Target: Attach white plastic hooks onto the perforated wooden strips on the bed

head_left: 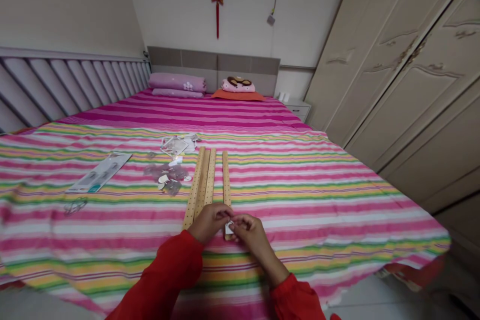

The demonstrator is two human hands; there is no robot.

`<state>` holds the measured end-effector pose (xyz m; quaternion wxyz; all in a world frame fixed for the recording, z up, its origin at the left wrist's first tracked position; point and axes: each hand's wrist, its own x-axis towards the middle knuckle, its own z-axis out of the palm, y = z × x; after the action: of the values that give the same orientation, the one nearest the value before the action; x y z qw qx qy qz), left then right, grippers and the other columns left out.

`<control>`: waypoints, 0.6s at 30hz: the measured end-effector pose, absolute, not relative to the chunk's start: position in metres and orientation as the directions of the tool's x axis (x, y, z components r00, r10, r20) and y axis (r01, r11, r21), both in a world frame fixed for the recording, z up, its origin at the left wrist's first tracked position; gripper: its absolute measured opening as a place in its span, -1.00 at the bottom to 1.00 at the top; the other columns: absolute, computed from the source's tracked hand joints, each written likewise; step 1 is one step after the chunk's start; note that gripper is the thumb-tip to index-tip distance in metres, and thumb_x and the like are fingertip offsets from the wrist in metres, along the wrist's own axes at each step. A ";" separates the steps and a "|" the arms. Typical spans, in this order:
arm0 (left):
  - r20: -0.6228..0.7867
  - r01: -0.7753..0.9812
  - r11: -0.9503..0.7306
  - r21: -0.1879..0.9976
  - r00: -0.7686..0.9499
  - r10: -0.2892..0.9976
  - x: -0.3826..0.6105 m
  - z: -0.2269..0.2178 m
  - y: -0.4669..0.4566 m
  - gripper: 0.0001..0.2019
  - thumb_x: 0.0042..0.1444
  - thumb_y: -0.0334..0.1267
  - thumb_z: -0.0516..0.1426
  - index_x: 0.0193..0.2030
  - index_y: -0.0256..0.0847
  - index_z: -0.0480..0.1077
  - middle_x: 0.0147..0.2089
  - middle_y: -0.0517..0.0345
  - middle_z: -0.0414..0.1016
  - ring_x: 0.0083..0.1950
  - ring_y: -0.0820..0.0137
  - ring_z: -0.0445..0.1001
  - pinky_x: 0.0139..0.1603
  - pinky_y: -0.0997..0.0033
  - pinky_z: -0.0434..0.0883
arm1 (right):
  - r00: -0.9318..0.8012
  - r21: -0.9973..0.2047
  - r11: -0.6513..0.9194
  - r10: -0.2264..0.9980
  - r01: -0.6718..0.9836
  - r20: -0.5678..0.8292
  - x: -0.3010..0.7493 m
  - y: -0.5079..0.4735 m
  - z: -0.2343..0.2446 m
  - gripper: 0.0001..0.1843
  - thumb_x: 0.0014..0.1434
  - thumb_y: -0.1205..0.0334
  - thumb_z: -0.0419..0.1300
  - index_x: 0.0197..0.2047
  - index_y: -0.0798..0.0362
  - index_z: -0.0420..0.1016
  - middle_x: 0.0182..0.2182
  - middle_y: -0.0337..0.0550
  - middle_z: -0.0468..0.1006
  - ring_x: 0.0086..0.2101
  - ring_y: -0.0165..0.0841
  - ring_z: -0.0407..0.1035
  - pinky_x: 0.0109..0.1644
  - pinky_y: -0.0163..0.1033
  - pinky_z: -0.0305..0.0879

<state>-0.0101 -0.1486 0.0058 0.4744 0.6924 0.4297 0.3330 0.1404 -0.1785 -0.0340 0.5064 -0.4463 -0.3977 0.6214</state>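
Left arm (161,270) red-sleeved to the wrist (197,233), right arm (273,263) bare below its red cuff (282,284), both angled inward, I have left grip (209,221) and right grip (251,232) nearly meeting on my feed, knuckles up, fingers (243,219) curled into pinches.

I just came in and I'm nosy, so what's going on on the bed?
A person in red sleeves has both hands together, the left hand and right hand, at a small white piece by the near end of a dotted wooden strip. More wooden strips lie to its left on the striped cloth. Further left are a pile of small bags and a flat package. The fingers hide exactly what the piece is.
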 end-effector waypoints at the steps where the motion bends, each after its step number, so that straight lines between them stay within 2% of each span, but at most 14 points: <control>1: 0.053 0.270 -0.170 0.948 0.393 0.918 -0.009 0.002 -0.148 -0.87 -0.07 -0.32 0.14 -0.37 -0.28 0.49 -0.34 0.06 0.50 -0.28 0.37 0.49 -0.22 0.38 0.40 | -0.073 -0.947 -0.162 0.986 -0.278 -0.147 0.140 -0.176 -0.036 -0.52 -0.38 -0.03 0.47 -0.46 0.12 0.49 -0.67 -0.29 0.49 -0.67 -0.43 0.37 -0.60 -0.36 0.27; 6: 0.065 0.292 -0.163 0.943 0.317 0.946 -0.013 -0.014 -0.148 -0.82 -0.03 -0.23 0.14 -0.31 -0.24 0.48 -0.26 0.06 0.51 -0.21 0.36 0.50 -0.14 0.35 0.43 | -0.020 -0.947 -0.143 0.990 -0.286 -0.143 0.140 -0.165 -0.049 -0.55 -0.39 0.02 0.47 -0.46 0.14 0.52 -0.65 -0.30 0.49 -0.70 -0.49 0.33 -0.64 -0.39 0.23; 10: 0.039 0.336 -0.133 0.933 0.273 0.961 -0.019 -0.025 -0.154 -0.81 -0.06 -0.29 0.13 -0.27 -0.25 0.48 -0.25 0.05 0.52 -0.23 0.38 0.50 -0.16 0.34 0.46 | -0.007 -0.941 -0.156 0.987 -0.300 -0.162 0.140 -0.164 -0.058 -0.55 -0.39 0.03 0.47 -0.47 0.15 0.51 -0.65 -0.29 0.50 -0.71 -0.51 0.32 -0.65 -0.40 0.23; 14: 0.046 0.369 -0.143 0.918 0.261 0.964 -0.021 -0.034 -0.160 -0.69 -0.13 -0.35 0.15 -0.17 -0.24 0.46 -0.19 0.04 0.50 -0.22 0.38 0.50 -0.21 0.37 0.48 | 0.005 -0.929 -0.169 0.983 -0.329 -0.181 0.139 -0.165 -0.061 -0.52 -0.40 0.00 0.48 -0.46 0.15 0.49 -0.67 -0.31 0.49 -0.71 -0.50 0.33 -0.65 -0.41 0.25; 18: 0.013 0.451 -0.115 0.885 0.222 0.975 -0.017 -0.043 -0.170 -0.62 -0.17 -0.39 0.17 -0.11 -0.25 0.44 -0.22 0.06 0.48 -0.30 0.42 0.48 -0.28 0.40 0.49 | 0.021 -0.933 -0.154 0.985 -0.324 -0.170 0.138 -0.166 -0.062 -0.52 -0.39 -0.02 0.47 -0.47 0.15 0.49 -0.68 -0.30 0.48 -0.71 -0.50 0.31 -0.65 -0.39 0.25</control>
<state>-0.0172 -0.1700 -0.0428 0.4007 0.6711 0.5312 0.3269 0.1382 -0.1664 -0.0617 0.5440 -0.4634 -0.3566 0.6018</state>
